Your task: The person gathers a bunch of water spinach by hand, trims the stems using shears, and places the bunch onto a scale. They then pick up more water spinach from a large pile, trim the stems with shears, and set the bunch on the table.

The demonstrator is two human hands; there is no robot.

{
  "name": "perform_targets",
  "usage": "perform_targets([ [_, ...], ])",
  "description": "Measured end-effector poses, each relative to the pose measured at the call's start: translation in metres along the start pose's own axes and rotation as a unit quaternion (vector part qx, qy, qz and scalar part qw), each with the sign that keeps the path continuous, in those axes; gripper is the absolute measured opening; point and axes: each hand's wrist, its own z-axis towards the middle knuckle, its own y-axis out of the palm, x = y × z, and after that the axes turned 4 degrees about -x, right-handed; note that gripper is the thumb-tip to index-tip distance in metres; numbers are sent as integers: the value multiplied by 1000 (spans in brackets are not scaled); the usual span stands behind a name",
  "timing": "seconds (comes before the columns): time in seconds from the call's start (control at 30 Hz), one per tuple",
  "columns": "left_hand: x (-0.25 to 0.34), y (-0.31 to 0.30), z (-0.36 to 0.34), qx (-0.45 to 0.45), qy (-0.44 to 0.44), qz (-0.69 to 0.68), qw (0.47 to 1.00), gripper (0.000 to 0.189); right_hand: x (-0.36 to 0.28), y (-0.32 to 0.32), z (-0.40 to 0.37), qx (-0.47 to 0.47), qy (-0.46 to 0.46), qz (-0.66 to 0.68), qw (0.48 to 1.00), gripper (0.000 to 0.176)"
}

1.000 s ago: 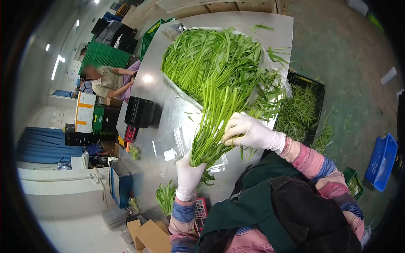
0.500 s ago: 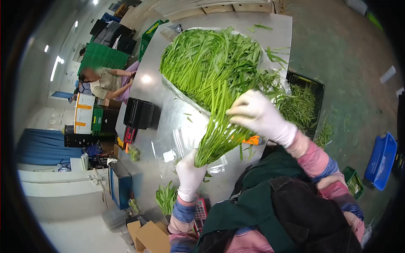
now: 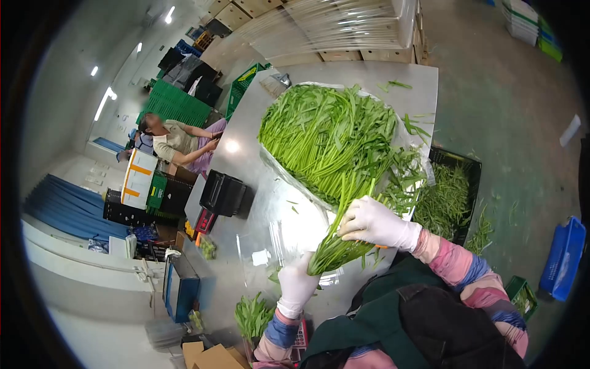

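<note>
A bunch of long-stemmed leafy greens (image 3: 335, 253), which looks like water spinach, is held over the metal table. My left hand (image 3: 298, 286), in a white glove, is closed around its lower end. Higher up, my gloved right hand (image 3: 376, 222) has its fingers curled against the stems, closed on part of the bunch. Beyond both hands lies a large heap of the same greens (image 3: 326, 138) on a clear plastic sheet (image 3: 289, 172). An orange object, mostly hidden, shows below my right hand.
A black crate (image 3: 470, 178) of trimmings stands right of the metal table (image 3: 246, 240). A black bin (image 3: 222, 194) sits at the left, and more greens (image 3: 253, 317) stand near my left forearm. One person (image 3: 178, 142) sits across the table. A blue basket (image 3: 562, 258) is on the floor.
The camera has tipped upward, so the scene sits lower and farther right. My right hand has come down along the stems, closer to my left hand, which keeps its hold.
</note>
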Motion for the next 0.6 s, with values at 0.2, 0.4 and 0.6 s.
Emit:
perform_targets([
  [0.2,-2,0,2,-6,15,12,1000,26,3,-2,-5,8,34,122,992,15],
  [0.4,-5,2,5,27,74,83,993,28,0,0,-7,1,46,6,999,14],
  [0.6,-7,6,5,25,86,117,989,29,2,10,-7,39,-3,-183,982,13],
])
